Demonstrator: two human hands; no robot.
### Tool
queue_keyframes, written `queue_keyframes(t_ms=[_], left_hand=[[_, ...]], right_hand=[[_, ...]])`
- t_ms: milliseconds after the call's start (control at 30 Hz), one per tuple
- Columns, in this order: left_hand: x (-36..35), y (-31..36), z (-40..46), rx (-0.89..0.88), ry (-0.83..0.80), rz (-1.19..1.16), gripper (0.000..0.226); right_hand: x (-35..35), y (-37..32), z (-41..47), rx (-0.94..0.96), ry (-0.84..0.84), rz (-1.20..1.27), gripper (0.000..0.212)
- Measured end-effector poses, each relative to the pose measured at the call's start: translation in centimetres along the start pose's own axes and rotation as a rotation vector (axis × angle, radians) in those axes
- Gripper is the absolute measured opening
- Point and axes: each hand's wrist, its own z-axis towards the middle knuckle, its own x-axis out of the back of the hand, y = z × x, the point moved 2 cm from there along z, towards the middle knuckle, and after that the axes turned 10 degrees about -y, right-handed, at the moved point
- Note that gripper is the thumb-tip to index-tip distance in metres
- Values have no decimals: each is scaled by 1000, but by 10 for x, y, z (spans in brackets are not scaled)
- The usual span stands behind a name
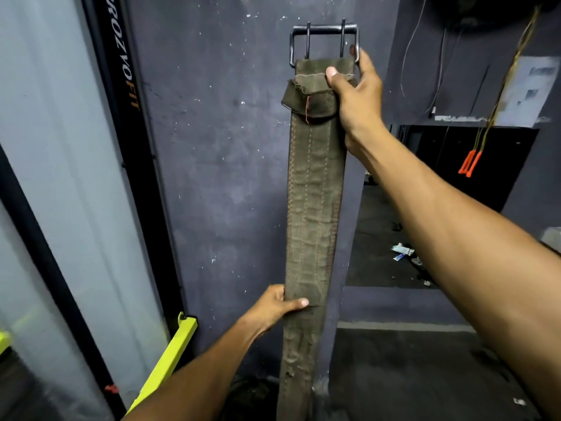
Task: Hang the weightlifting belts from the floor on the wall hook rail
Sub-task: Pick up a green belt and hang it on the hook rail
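Note:
A worn olive-green weightlifting belt [309, 189] hangs straight down in front of a dark grey wall [218, 147]. Its two-pronged metal buckle [324, 41] is at the top, held flat near the wall. My right hand [352, 92] grips the belt just under the buckle, thumb on the front, a finger touching the buckle frame. My left hand [276, 305] pinches the belt's left edge lower down. The belt's tail runs down out of view. No hook rail is visible.
A black upright frame with orange lettering [124, 86] stands at the left next to a mirror or glass panel [54, 147]. A yellow-green bar [170, 357] leans at floor level. Orange-handled ropes [470, 162] hang at the right. Litter [402, 252] lies on the dark floor.

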Motion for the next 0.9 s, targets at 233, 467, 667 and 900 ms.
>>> queue_keyframes(t_ms=[233, 467, 667, 900], left_hand=[[13, 34, 8, 15, -34, 112, 44], [4, 238, 36, -440, 103, -340, 58], [4, 276, 41, -460, 336, -156, 38], [5, 275, 47, -530, 355, -112, 29]], right_hand=[[6, 17, 6, -15, -5, 33, 64], [-3, 70, -22, -96, -87, -53, 67], [-10, 100, -55, -125, -142, 30, 71], [-6, 148, -143, -196, -247, -2, 20]])
